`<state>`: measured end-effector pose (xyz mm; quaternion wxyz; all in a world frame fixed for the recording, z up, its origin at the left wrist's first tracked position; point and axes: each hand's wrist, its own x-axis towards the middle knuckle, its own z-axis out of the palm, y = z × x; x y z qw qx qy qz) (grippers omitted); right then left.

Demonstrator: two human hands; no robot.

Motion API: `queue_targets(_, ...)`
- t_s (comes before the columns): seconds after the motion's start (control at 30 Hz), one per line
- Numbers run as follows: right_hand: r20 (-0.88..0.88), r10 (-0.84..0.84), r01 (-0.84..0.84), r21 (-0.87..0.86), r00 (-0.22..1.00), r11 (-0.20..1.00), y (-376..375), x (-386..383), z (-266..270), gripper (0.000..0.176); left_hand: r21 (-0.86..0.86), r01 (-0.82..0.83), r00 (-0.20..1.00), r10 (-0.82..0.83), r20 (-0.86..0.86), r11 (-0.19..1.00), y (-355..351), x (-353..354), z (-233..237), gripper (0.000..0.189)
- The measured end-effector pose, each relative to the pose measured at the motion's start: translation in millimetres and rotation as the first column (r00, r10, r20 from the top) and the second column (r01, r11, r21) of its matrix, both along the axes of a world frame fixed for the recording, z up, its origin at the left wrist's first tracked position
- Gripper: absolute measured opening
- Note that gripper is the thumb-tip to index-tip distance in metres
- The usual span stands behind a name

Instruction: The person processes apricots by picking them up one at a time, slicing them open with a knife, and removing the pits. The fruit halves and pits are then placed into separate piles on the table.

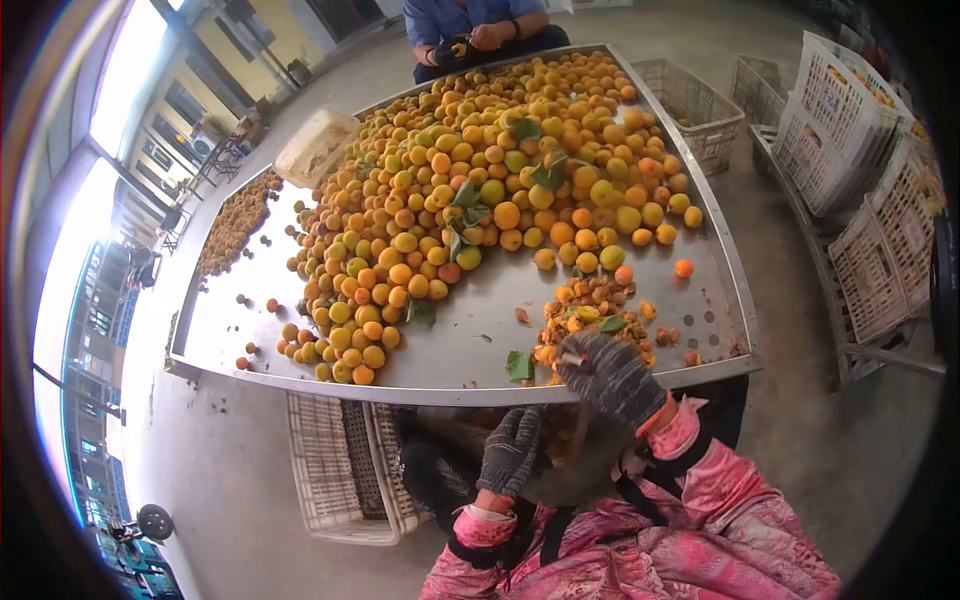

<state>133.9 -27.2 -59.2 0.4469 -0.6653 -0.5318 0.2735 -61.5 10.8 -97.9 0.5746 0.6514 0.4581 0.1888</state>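
Observation:
My right hand (612, 380), in a dark grey knitted glove, is over the table's near edge at the small heap of apricot pits and torn fruit (592, 305). Its fingers are curled around something small with a pale and reddish end, too small to name. My left hand (512, 450), gloved alike, is lower, just in front of the table rim, with its back toward me. Its fingers stretch forward side by side, and no held thing shows; the palm is hidden. Beyond both hands, a large pile of apricots (440, 200) with green leaves covers much of the metal table (470, 345).
A raised rim (470, 396) edges the table. A whitish tub (315, 150) stands at its left side, near small brown pits (235, 225). Plastic crates (345, 470) sit below; stacked crates (835, 130) stand right. Another person (475, 25) sits across the table.

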Motion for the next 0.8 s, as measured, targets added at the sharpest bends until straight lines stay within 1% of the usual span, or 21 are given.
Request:
queue_targets(0.03,-0.083,-0.063,0.065,0.029,0.995,0.997,2.9,5.3,-5.2,0.041,0.127,0.099,0.988,-0.083,-0.127,0.987,1.4,-4.1,1.0,0.027)
queue_targets(0.07,-0.093,-0.066,0.069,0.032,0.993,0.997,3.9,9.1,-11.2,0.041,0.236,0.213,0.954,-0.15,-0.259,0.948,3.7,-7.0,2.4,0.026)
queue_targets(0.1,0.013,-0.141,0.14,0.04,0.99,0.989,4.9,13.3,-17.3,0.045,0.325,0.333,0.899,-0.194,-0.393,0.885,6.8,-9.0,4.5,0.025)
queue_targets(0.13,0.116,-0.213,0.208,0.055,0.97,0.977,5.4,17.9,-23.1,0.048,0.324,0.337,0.894,-0.193,-0.404,0.884,11.4,-10.3,7.8,0.025)
queue_targets(0.17,0.103,-0.215,0.211,0.057,0.971,0.976,4.0,22.7,-29.3,0.048,0.419,0.373,0.91,-0.236,-0.342,0.828,17.6,-11.1,12.4,0.024)
queue_targets(0.2,0.113,-0.198,0.199,-0.001,0.974,0.98,0.7,27.4,-36.6,0.051,0.509,0.398,0.915,-0.288,-0.284,0.763,24.3,-11.5,17.5,0.026)
queue_targets(0.23,0.122,-0.18,0.188,-0.058,0.976,0.98,-2.7,32.2,-44.7,0.054,0.507,0.409,0.909,-0.291,-0.297,0.759,32.4,-10.4,24.4,0.026)
queue_targets(0.27,0.302,-0.203,0.191,0.07,0.931,0.979,-6.8,34.4,-54.0,0.05,0.341,0.408,0.899,-0.307,-0.313,0.847,42.1,-8.3,32.9,0.027)
queue_targets(0.3,0.287,-0.211,0.198,0.074,0.934,0.977,-6.9,34.8,-57.0,0.05,0.164,0.389,0.888,-0.322,-0.327,0.906,52.4,-5.6,39.4,0.033)
queue_targets(0.33,0.208,-0.259,0.25,0.07,0.943,0.966,-8.2,35.1,-56.5,0.046,0.452,0.434,0.894,-0.31,-0.325,0.779,68.1,-3.4,32.8,0.03)
queue_targets(0.37,0.13,-0.305,0.3,0.062,0.943,0.952,-9.6,36.0,-53.9,0.042,0.299,0.28,0.942,-0.201,-0.267,0.912,74.2,16.3,50.9,0.029)
queue_targets(0.4,0.079,-0.291,0.29,0.022,0.954,0.957,-11.6,37.6,-46.6,0.04,0.128,0.105,0.971,-0.074,-0.229,0.986,82.6,42.2,69.4,0.029)
queue_targets(0.43,0.069,-0.294,0.294,0.021,0.953,0.956,-14.3,38.5,-40.7,0.04,0.154,0.032,0.992,-0.013,-0.125,0.988,96.9,57.5,67.0,0.032)
queue_targets(0.5,-0.105,-0.324,0.319,-0.055,0.94,0.946,-19.0,39.9,-32.5,0.039,0.362,0.058,0.989,-0.004,-0.149,0.93,136.8,85.0,49.8,0.039)
queue_targets(0.53,-0.109,-0.338,0.342,0.016,0.935,0.94,-20.5,38.3,-31.9,0.039,0.473,0.067,0.988,0.007,-0.153,0.878,156.9,99.2,38.2,0.042)
queue_targets(0.57,-0.111,-0.346,0.349,0.015,0.932,0.937,-21.4,38.6,-36.3,0.039,0.472,0.075,0.988,-0.001,-0.156,0.878,175.5,113.9,29.6,0.042)
queue_targets(0.63,0.089,-0.315,0.293,0.193,0.945,0.936,-23.5,41.8,-44.5,0.04,0.555,0.075,0.995,-0.027,-0.094,0.828,208.4,141.9,15.4,0.054)
queue_targets(0.67,0.09,-0.32,0.299,0.191,0.943,0.935,-24.8,42.0,-44.7,0.04,0.554,0.08,0.995,-0.034,-0.093,0.829,222.3,154.1,7.8,0.054)
queue_targets(0.73,-0.118,-0.266,0.278,0.095,0.957,0.956,-27.9,42.0,-37.5,0.042,0.8,0.136,0.915,0.235,-0.328,0.585,239.7,176.9,2.4,0.062)
queue_targets(0.77,-0.222,-0.243,0.26,0.05,0.944,0.964,-27.2,43.1,-34.8,0.043,0.8,0.136,0.918,0.229,-0.324,0.585,245.0,184.3,-0.2,0.062)
queue_targets(0.8,-0.217,-0.25,0.266,0.048,0.943,0.963,-25.5,44.5,-33.2,0.043,0.765,0.184,0.873,0.255,-0.415,0.617,243.5,192.0,5.6,0.064)
